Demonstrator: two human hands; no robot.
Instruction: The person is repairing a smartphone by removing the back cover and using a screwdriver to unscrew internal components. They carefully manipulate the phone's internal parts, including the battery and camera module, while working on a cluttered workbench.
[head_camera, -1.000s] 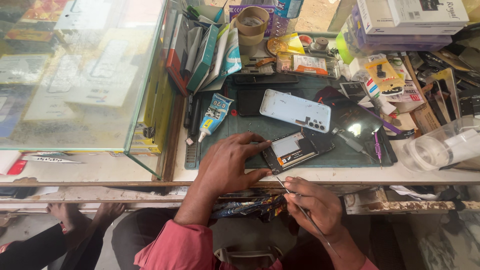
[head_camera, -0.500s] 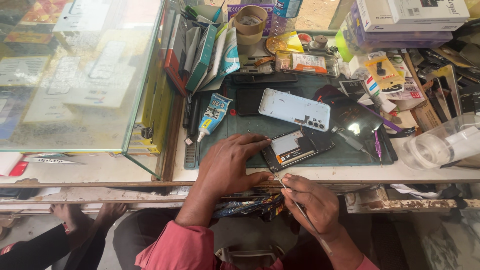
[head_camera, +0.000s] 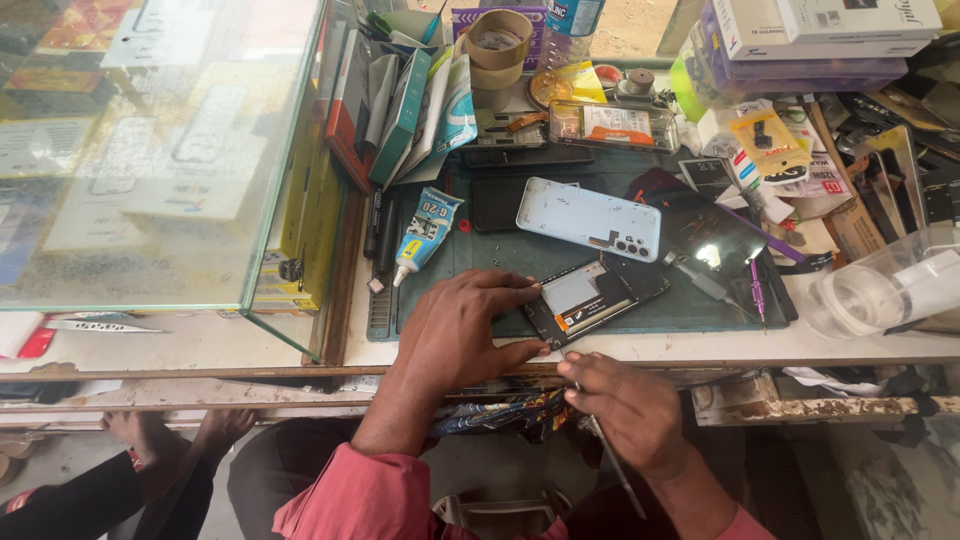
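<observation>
Opened phone (head_camera: 592, 299) at the mat's (head_camera: 500, 262) near edge, left hand (head_camera: 462, 330) pinning it.

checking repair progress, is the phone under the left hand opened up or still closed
Opened up. The phone under the left hand shows bare internals, and a light blue back cover lies apart on the green mat.

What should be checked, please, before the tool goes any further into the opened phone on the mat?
1. Opened phone steadied: left hand presses its near end: ok.
2. Phone fully on green mat: its near corner reaches the mat's front edge: cannot tell.
3. Thin tool gripped: right hand holds it: ok.
4. Tool tip placement: hidden by fingers: cannot tell.
5. Pale blue back cover out of the way: lies apart, farther back: ok.
6. Glue tube clear of the phone: ok.
</observation>
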